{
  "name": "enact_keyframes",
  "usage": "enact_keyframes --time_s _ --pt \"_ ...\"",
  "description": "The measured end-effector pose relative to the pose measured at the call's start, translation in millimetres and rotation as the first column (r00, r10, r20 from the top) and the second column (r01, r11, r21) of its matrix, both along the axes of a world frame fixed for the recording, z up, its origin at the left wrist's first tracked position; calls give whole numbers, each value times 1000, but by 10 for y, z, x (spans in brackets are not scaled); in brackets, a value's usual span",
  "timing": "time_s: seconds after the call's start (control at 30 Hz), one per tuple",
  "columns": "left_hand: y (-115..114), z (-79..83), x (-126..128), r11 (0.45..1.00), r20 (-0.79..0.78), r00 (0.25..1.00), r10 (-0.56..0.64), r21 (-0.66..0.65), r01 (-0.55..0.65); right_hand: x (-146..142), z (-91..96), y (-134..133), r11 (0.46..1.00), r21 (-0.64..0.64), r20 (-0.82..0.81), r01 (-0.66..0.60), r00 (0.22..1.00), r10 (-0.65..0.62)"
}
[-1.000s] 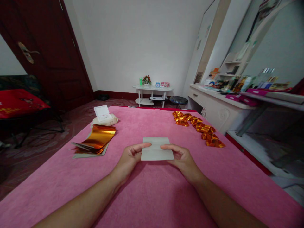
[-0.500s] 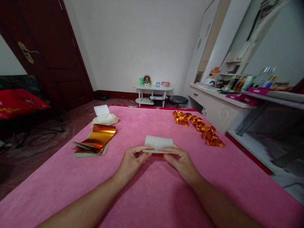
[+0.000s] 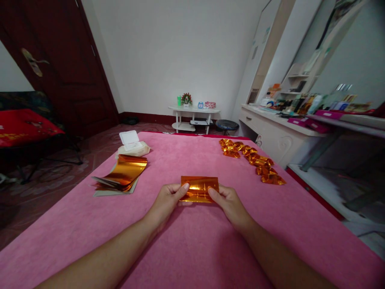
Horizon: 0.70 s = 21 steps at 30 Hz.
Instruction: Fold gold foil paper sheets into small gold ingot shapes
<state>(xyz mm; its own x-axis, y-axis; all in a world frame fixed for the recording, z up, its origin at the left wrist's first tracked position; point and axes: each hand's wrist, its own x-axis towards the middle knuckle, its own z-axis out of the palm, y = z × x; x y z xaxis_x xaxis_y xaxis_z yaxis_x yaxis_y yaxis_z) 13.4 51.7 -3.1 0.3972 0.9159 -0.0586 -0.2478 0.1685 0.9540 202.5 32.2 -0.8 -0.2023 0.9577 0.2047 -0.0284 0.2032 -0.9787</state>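
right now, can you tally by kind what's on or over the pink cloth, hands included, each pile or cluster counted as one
Left hand and right hand: 2
Held foil sheet: 1
Foil stack: 1
Folded foil cluster: 1
White-lidded pack: 1
Total: 6

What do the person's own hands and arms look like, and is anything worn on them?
The left hand and right hand are bare, with no gloves, rings or bracelets visible. No sleeve or watch shows on the left forearm or right forearm.
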Motion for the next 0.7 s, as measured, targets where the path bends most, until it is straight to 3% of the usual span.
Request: enact_keyframes --time_s 0.2,0.4,0.57,0.7 --pt "16 5 -3 999 20 1000 -10 -40 10 -6 -20 -4 996 -89 -54 -23 998 18" --pt "3 54 -10 996 44 997 -60 -60 62 21 -61 28 994 -69 -66 90 993 -95" --pt "-37 94 -7 989 52 990 -133 -53 136 20 -49 42 990 6 -36 138 990 -138" --pt "-31 73 1 993 94 992 -89 -63 95 -1 -14 30 988 105 -10 114 993 -114"
